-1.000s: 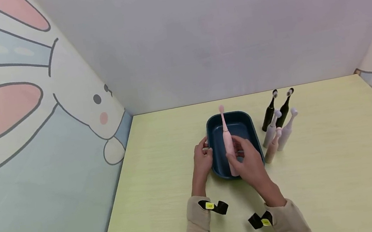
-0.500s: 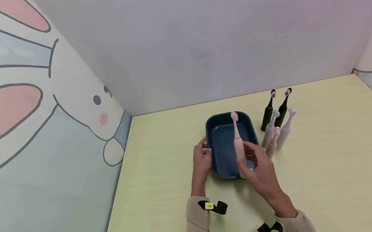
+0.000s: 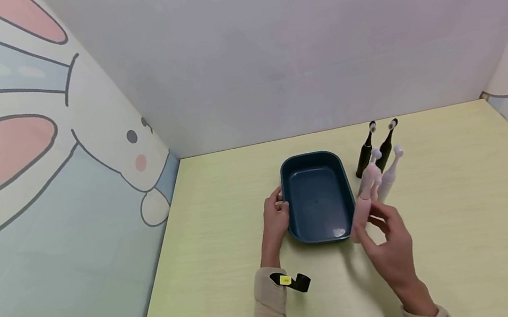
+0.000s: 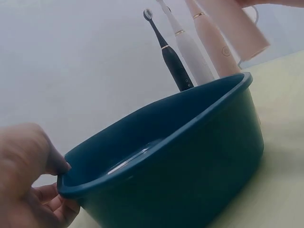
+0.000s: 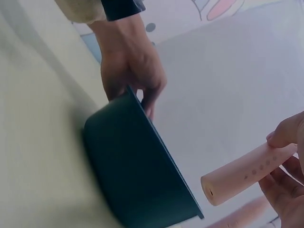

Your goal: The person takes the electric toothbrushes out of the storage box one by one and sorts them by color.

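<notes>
My right hand (image 3: 393, 250) pinches a pink electric toothbrush (image 3: 361, 215) by its handle, between thumb and fingers, beyond the right side of a dark blue basin (image 3: 316, 193). The brush is tilted and held up in the air, its round bottom end showing in the right wrist view. At the basin's left side, my left hand (image 3: 275, 220) grips the rim, thumb inside and fingers outside in the left wrist view. No object shows inside the basin. Another pink toothbrush (image 4: 216, 47) stands to the right of the basin, partly hidden behind the held one in the head view.
Two black toothbrushes (image 3: 365, 159) stand upright at the back right of the table (image 3: 472, 204). Pale lilac toothbrushes (image 3: 387, 184) stand just in front of them, partly covered by the pink ones. A grey wall (image 3: 308, 55) rises behind the table.
My right hand has carried the pink toothbrush rightward from over the basin to beside the standing brushes. My left hand and the basin have stayed in place.
</notes>
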{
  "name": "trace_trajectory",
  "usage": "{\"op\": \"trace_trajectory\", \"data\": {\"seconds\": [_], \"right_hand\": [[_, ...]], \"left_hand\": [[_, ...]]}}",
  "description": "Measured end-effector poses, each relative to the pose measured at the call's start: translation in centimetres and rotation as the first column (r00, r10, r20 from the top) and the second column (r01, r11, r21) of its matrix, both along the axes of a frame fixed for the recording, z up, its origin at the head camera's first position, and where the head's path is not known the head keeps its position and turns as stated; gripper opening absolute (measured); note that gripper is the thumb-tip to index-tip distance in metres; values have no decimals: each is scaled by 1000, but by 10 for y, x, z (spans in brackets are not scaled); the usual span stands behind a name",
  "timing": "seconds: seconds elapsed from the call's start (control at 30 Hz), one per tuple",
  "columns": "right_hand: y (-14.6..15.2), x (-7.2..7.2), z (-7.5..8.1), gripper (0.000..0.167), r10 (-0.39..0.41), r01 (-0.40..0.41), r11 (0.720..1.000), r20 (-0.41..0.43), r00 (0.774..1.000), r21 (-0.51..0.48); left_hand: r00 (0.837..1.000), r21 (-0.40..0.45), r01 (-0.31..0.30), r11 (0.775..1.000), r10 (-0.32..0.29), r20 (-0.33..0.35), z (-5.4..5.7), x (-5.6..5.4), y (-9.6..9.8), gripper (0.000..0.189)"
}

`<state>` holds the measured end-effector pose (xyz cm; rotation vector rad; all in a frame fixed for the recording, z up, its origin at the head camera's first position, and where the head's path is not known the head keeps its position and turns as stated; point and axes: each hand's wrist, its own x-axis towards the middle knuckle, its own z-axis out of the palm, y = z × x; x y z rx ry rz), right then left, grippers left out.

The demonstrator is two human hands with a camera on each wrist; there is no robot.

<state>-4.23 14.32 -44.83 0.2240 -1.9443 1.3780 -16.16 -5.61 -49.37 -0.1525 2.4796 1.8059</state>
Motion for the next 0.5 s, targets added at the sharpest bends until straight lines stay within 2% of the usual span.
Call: {"op": "trace_trajectory", "data": {"seconds": [0.13,0.27,0.5], "right_hand": [[12,7,-2,59,-72,71,995,-16,997,-64],[25,10,-12,56,-149,148,983,1,989,-110],[39,4,-31,53,-260,270,961,133,956,-57]], "left_hand": [[1000,-13,-1,1000,1,-9,0,0,0,46],[1000,-12,0,1000,0,-3,0,0,0,46],[1000,-14,1,1000,-1,-2,0,0,0,46]]}}
